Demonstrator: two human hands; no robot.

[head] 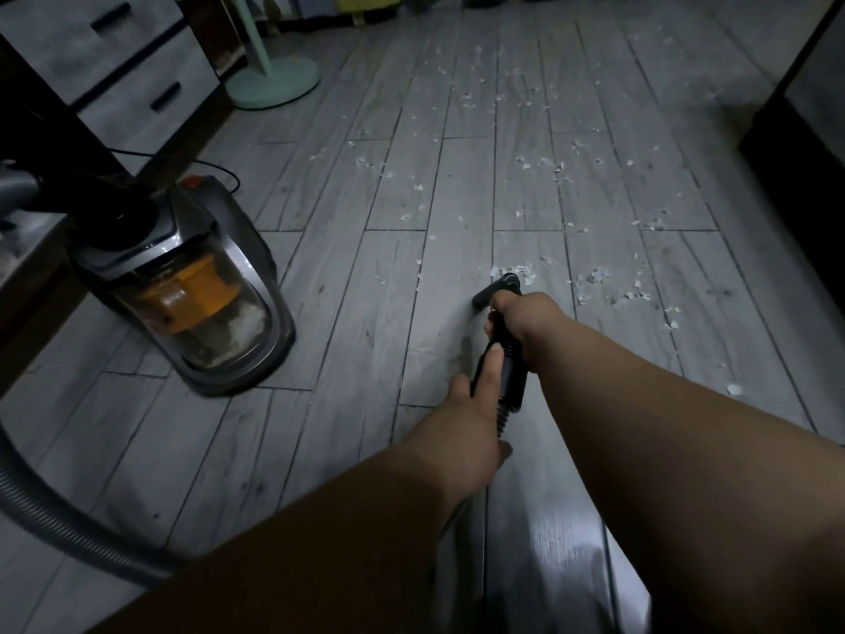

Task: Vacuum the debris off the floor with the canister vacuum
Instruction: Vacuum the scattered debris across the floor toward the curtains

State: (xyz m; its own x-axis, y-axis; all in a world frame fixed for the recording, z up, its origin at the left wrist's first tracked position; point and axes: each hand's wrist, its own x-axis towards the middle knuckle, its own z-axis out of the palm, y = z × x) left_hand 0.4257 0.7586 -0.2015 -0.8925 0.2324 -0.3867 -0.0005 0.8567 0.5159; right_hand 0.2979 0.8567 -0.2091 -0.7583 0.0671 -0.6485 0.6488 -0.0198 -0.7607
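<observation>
The canister vacuum (192,286), grey with an orange filter in its clear bin, stands on the floor at the left. Its ribbed grey hose (55,510) curves along the lower left. Both my hands hold the black wand handle (505,359). My right hand (526,322) grips it further forward and my left hand (475,404) grips it behind, with the thumb lying along it. The black nozzle (496,292) touches the floor just beside white paper debris (594,276). More scraps (471,89) are scattered across the grey planks ahead.
A mint-green fan base (274,82) stands at the back left beside a grey drawer unit (123,70). Dark furniture (804,144) lines the right edge. A black power cord (219,169) runs behind the vacuum. One scrap (734,388) lies near my right forearm.
</observation>
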